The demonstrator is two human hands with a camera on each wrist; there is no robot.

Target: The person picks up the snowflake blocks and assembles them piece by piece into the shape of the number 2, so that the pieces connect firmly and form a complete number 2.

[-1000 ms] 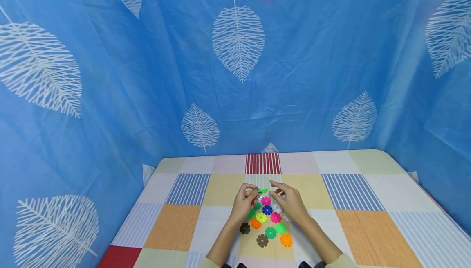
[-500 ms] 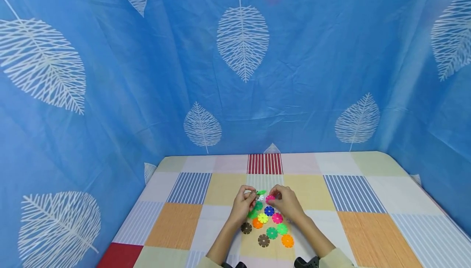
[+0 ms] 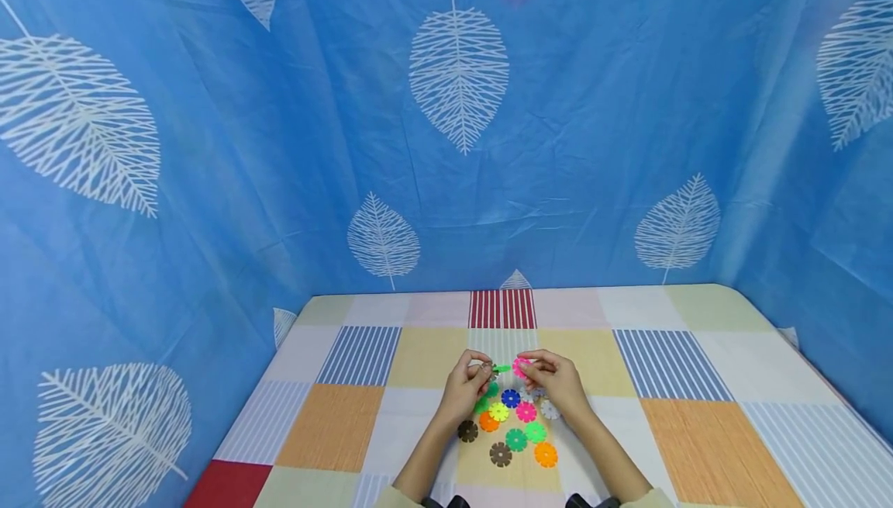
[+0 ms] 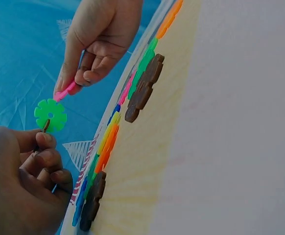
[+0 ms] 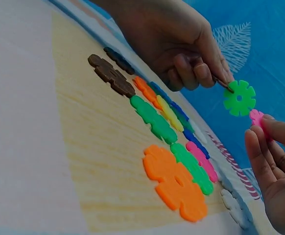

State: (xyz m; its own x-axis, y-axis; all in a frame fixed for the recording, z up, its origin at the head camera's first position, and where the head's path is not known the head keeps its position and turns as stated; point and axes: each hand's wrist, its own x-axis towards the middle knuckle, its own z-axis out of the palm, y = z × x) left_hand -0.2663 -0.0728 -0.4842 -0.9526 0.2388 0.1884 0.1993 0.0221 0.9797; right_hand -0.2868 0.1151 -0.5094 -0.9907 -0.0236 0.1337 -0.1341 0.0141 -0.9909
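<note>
My left hand pinches a brown notched flower disc between thumb and fingers. A bright green flower disc is slotted onto it, standing roughly crosswise to the brown one. My right hand pinches a pink flower disc by its rim. In both wrist views the pink edge meets the green disc's rim; whether it is seated in a notch I cannot tell. Both hands are raised above the far end of the loose discs, and the left fingers hide most of the brown disc.
Loose flower discs lie on the checked tablecloth below and between the hands: a blue, a yellow, a dark brown, an orange and several others. A blue leaf-print curtain encloses the table's back and sides.
My right hand came down empty to the pink disc among the pieces, took hold of it and lifted it beside the green disc. My left hand has kept its grip nearly in place.
</note>
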